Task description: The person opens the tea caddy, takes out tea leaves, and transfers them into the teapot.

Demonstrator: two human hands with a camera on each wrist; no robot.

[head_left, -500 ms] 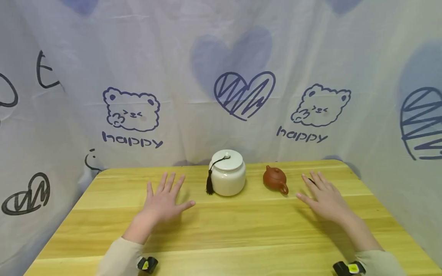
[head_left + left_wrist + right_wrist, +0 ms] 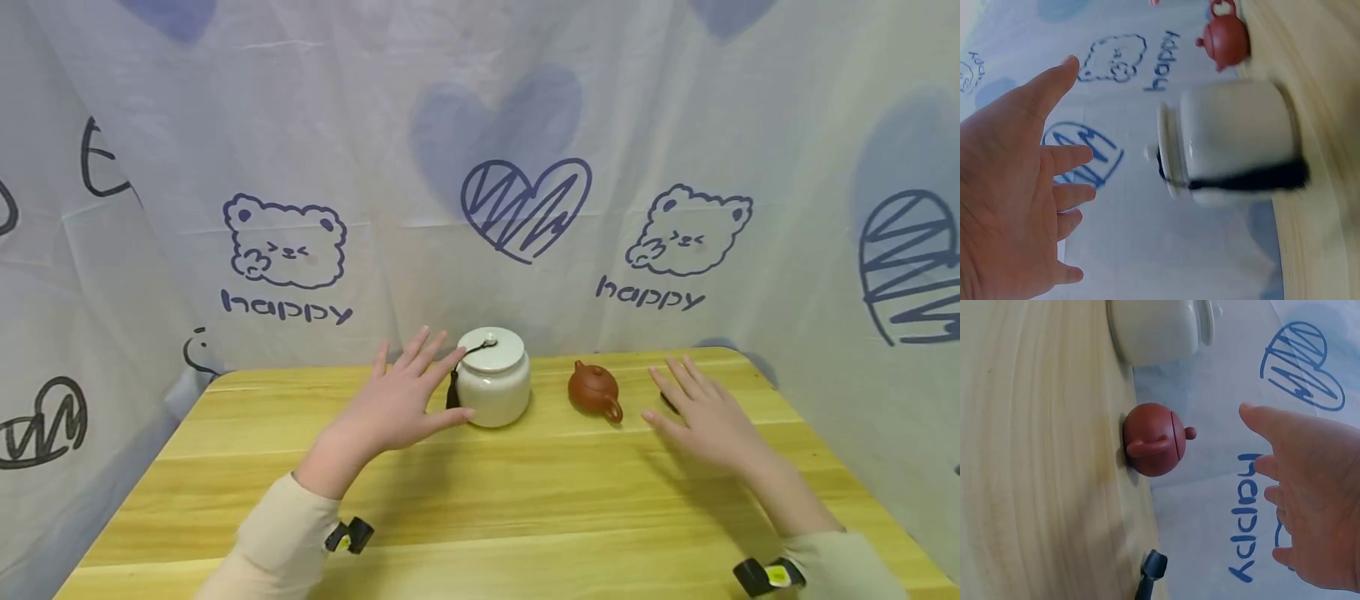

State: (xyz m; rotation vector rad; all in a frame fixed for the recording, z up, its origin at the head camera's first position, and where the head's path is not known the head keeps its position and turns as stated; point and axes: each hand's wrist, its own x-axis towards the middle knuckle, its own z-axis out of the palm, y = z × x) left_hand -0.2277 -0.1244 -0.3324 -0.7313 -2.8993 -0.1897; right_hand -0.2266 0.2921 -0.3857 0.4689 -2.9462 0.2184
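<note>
A white lidded ceramic jar [image 2: 495,387] with a round knob and a black tassel [image 2: 1254,178] stands at the back middle of the table. To its right sits a small reddish-brown teapot [image 2: 595,389], its handle toward the front right. My left hand [image 2: 393,400], fingers spread, hovers at the jar's left side and overlaps its edge in the head view. My right hand [image 2: 708,421] is held above the table right of the teapot, fingers extended and holding nothing. Partly hidden beneath it is a small black object [image 2: 1154,565], a dark shaft with a wider end in the right wrist view.
The wooden table [image 2: 510,508] reaches back to a pale cloth [image 2: 405,258] printed with hearts, bears and lettering. Black wrist devices [image 2: 348,536] are strapped over both light sleeves.
My left hand has moved right and farther back, from open table to beside the jar. The right hand has barely shifted. Jar and teapot stay in place.
</note>
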